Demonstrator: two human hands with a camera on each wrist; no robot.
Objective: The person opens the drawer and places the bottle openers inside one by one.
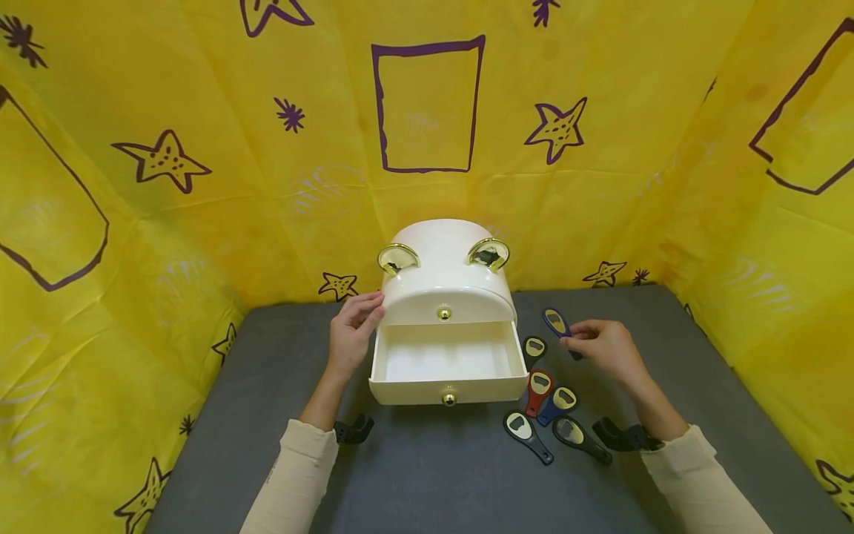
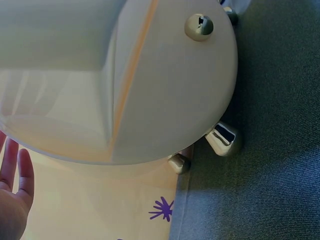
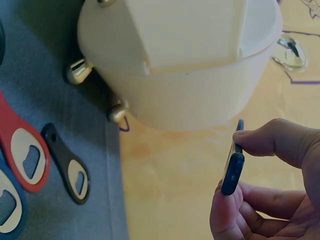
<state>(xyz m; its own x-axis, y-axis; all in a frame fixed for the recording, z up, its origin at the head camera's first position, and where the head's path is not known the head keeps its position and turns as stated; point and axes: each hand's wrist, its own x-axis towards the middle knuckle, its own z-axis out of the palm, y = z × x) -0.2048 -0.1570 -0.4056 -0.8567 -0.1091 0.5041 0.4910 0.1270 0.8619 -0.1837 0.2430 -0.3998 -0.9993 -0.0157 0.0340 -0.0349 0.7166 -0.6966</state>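
A white drawer box (image 1: 454, 278) with gold knobs stands at the back of the table, its lower drawer (image 1: 448, 391) pulled out and bare inside. My left hand (image 1: 351, 334) touches the box's left side with fairly straight fingers; its palm and some fingers show in the left wrist view (image 2: 15, 195). To the right of the box, my right hand (image 1: 607, 350) pinches a dark blue bottle opener (image 1: 556, 322) between thumb and fingers, raised above the table. The right wrist view shows that opener (image 3: 233, 172) nearly edge-on.
Several bottle openers lie right of the drawer: a small black one (image 1: 534, 348), a red one (image 1: 539, 391), a blue one (image 1: 559, 404) and two larger black ones (image 1: 527, 436). Two gold ear-shaped pieces (image 1: 490, 254) jut from the box. Yellow cloth (image 1: 320, 215) walls surround the grey table (image 1: 280, 371).
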